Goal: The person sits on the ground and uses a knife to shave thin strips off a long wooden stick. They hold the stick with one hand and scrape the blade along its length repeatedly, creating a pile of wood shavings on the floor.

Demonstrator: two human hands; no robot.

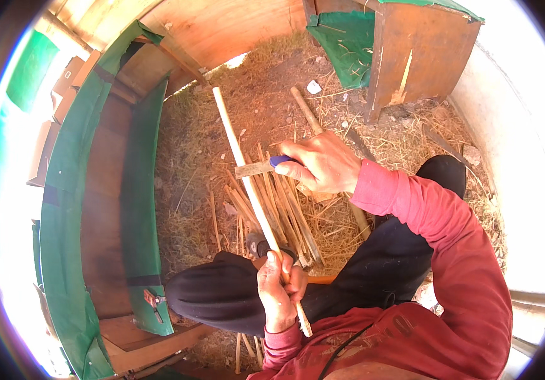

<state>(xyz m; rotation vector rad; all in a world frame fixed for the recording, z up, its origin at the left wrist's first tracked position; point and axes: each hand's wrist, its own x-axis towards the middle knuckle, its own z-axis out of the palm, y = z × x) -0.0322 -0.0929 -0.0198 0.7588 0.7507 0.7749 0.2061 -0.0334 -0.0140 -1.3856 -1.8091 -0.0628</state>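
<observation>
My left hand point(277, 292) is closed round the lower part of a long, pale, peeled wooden stick point(227, 119). The stick slants up and away to the left, and its near end pokes out below my fist by my shirt. My right hand point(326, 163) grips a knife by its blue handle point(280, 161). Its flat, dull blade point(251, 170) lies across the stick around mid-length. Beneath them, a bundle of split wooden strips point(294, 218) rests on the ground between my legs, next to my shoe point(258, 243).
Green-covered wooden shelving point(69, 196) runs along the left, with a small red metal object point(153, 299) low on it. A wooden cabinet point(421, 54) with green cloth stands back right. A round wooden pole point(305, 109) lies on straw-strewn dirt point(266, 82). A pale wall point(506, 107) borders the right.
</observation>
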